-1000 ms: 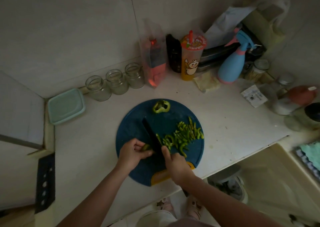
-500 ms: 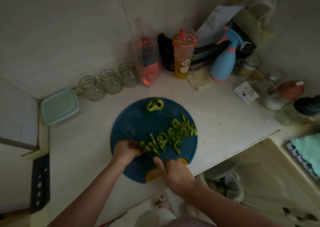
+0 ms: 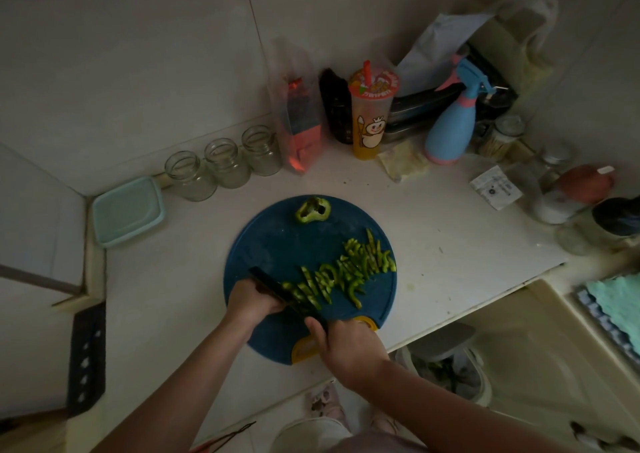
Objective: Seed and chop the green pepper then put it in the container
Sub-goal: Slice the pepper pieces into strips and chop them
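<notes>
Your right hand (image 3: 349,348) grips the knife (image 3: 277,290), your left hand (image 3: 251,302) curls closed at its blade, beside green pepper strips (image 3: 346,272) strewn across the blue cutting board (image 3: 270,244) on the bench (image 3: 433,231).

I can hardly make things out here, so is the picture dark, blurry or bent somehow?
Head view: dim and underexposed, no glare; the green pepper strips and blue cutting board stand out, but the dark knife in the right hand nearly vanishes. The wide lens bends the counter edges, and the corners look soft.
</notes>
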`<state>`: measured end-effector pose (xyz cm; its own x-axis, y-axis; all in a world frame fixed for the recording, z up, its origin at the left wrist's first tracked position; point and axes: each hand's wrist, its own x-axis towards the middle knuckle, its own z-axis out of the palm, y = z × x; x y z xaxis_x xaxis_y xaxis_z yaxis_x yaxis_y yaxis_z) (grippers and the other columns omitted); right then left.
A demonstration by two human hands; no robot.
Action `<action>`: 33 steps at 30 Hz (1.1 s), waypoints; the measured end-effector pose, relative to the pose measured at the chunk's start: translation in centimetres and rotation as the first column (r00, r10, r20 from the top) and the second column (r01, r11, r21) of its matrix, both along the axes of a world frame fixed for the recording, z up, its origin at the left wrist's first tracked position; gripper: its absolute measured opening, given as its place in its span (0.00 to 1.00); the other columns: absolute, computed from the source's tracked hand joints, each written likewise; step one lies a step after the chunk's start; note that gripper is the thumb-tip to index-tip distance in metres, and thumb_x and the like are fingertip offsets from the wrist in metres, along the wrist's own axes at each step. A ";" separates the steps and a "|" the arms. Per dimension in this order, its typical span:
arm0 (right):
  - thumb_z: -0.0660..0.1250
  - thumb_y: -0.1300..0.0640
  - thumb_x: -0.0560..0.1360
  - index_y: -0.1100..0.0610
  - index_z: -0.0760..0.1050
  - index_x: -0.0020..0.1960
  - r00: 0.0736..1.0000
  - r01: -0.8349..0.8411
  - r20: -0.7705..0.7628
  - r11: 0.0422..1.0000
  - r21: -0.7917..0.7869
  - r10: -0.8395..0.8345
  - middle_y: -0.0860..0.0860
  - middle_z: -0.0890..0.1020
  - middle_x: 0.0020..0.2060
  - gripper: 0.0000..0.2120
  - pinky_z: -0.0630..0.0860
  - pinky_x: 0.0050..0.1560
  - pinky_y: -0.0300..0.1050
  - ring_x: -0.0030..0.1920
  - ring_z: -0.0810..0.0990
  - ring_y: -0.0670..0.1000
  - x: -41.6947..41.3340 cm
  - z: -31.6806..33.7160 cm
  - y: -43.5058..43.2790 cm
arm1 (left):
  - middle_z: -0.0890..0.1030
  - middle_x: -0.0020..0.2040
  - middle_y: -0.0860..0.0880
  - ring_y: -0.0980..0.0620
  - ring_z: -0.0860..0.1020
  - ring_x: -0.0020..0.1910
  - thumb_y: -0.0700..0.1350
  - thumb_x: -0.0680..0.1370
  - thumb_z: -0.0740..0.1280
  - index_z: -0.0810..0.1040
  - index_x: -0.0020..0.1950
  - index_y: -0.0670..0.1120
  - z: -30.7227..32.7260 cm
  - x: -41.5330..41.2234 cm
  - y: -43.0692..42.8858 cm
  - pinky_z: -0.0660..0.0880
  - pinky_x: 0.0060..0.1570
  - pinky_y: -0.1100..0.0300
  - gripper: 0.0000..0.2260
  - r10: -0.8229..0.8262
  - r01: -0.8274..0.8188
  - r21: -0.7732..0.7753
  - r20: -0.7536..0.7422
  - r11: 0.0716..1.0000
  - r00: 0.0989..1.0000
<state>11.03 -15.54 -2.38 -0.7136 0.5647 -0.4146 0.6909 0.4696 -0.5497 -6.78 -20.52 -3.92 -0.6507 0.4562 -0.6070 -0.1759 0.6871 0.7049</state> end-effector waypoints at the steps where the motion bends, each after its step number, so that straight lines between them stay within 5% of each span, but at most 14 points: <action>1: 0.45 0.37 0.79 0.52 0.61 0.30 1.000 0.000 0.007 1.000 -0.005 0.000 0.60 0.81 0.43 0.26 0.66 0.40 0.46 0.46 0.79 0.59 -0.1 0.1 0.0 | 0.82 0.39 0.41 0.45 0.83 0.38 0.30 0.66 0.75 0.79 0.41 0.40 0.0 0.0 0.1 0.81 0.45 0.50 0.10 0.027 -0.027 0.006 0.024 1.000 0.999; 5: 0.44 0.37 0.79 0.53 0.62 0.30 1.000 -0.014 0.017 1.000 0.008 0.014 0.59 0.81 0.42 0.27 0.69 0.40 0.46 0.44 0.80 0.59 -0.3 0.2 0.2 | 0.80 0.37 0.42 0.50 0.81 0.31 0.26 0.68 0.71 0.77 0.46 0.36 0.5 0.4 0.3 0.79 0.30 0.63 0.11 0.121 -0.125 0.036 0.116 0.991 0.986; 13: 0.44 0.37 0.80 0.52 0.64 0.30 1.000 -0.020 0.019 1.000 0.003 0.020 0.56 0.78 0.36 0.27 0.70 0.39 0.45 0.44 0.81 0.57 -0.9 0.7 0.4 | 0.80 0.40 0.40 0.45 0.80 0.39 0.24 0.67 0.70 0.76 0.52 0.30 0.7 0.1 0.6 0.79 0.29 0.63 0.15 0.126 -0.133 0.025 0.175 0.991 0.976; 27: 0.44 0.37 0.80 0.55 0.68 0.36 0.991 -0.008 0.137 1.000 0.022 0.005 0.58 0.81 0.47 0.28 0.68 0.42 0.47 0.48 0.80 0.59 -3.5 0.6 0.3 | 0.79 0.36 0.42 0.47 0.79 0.34 0.25 0.67 0.71 0.75 0.38 0.39 0.4 0.2 0.4 0.79 0.29 0.66 0.11 0.074 -0.077 0.023 0.113 0.997 0.991; 33: 0.45 0.38 0.80 0.55 0.65 0.34 0.981 0.191 0.082 0.955 -0.225 -0.177 0.56 0.75 0.36 0.27 0.68 0.44 0.46 0.47 0.78 0.59 -4.6 0.1 1.2 | 0.80 0.39 0.41 0.48 0.80 0.36 0.29 0.66 0.74 0.75 0.41 0.38 0.8 0.0 0.1 0.78 0.30 0.67 0.11 0.066 -0.074 0.054 0.141 0.996 0.988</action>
<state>6.40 -14.34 -2.23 -0.5761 0.5675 -0.5883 0.7886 0.1966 -0.5826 -6.81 -20.42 -3.15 -0.5937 0.4499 -0.6672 -0.3209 0.6280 0.7090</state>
